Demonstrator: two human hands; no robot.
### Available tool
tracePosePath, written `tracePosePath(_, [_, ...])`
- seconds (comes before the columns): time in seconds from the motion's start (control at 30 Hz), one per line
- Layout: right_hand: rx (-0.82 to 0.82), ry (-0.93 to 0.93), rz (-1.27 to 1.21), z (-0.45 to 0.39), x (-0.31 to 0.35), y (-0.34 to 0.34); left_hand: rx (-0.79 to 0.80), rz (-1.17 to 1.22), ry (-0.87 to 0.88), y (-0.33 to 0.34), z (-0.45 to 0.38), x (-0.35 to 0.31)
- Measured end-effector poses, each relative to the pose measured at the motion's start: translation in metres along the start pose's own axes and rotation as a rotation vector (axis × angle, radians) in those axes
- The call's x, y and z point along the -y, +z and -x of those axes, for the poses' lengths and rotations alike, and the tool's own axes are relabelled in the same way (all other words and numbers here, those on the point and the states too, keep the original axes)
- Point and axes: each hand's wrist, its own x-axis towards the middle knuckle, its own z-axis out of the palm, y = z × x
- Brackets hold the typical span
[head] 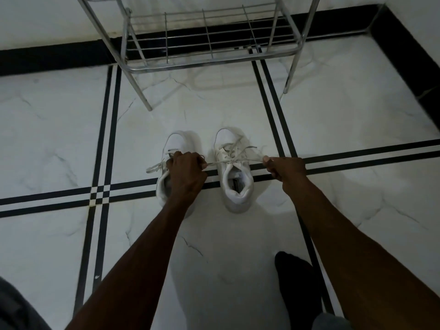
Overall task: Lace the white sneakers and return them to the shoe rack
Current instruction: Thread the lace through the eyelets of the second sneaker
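Observation:
Two white sneakers stand side by side on the floor, toes pointing away from me. The right sneaker [235, 184] has its lace [232, 160] crossed over the tongue, and both lace ends are stretched sideways. My left hand [185, 173] pinches one end and hovers over the left sneaker [177, 144], hiding much of it. My right hand [284, 169] pinches the other end to the right of the shoe. A loose lace end [154, 167] trails from the left sneaker.
A chrome wire shoe rack [209, 65] stands just beyond the sneakers, its lowest shelf bare, legs on the white marble floor [59, 144] with black stripes. A black skirting runs along the wall. My dark-socked foot [297, 289] rests at lower right.

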Motion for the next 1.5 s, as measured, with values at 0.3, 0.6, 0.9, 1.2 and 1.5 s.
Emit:
tracePosePath(0.3, [-0.07,-0.956,0.403,0.021,0.016,0.016,0.179,0.021,0.441,0.003,-0.023,-0.014])
tracePosePath(0.6, [0.283,-0.815,0.779,0.028,0.021,0.018,0.111,-0.116,0.424,0.006,-0.021,-0.019])
tracePosePath(0.9, [0.492,-0.558,0.896,0.011,0.048,-0.008,0.078,-0.08,0.41,0.01,-0.014,-0.015])
tracePosePath(1.2, [0.308,-0.741,0.918,0.037,0.039,0.026,0.193,-0.126,0.296,0.006,-0.011,-0.028])
tracePosePath(1.5, [0.336,-0.811,1.04,0.04,0.033,0.035,0.193,-0.387,0.44,0.0,-0.001,-0.023])
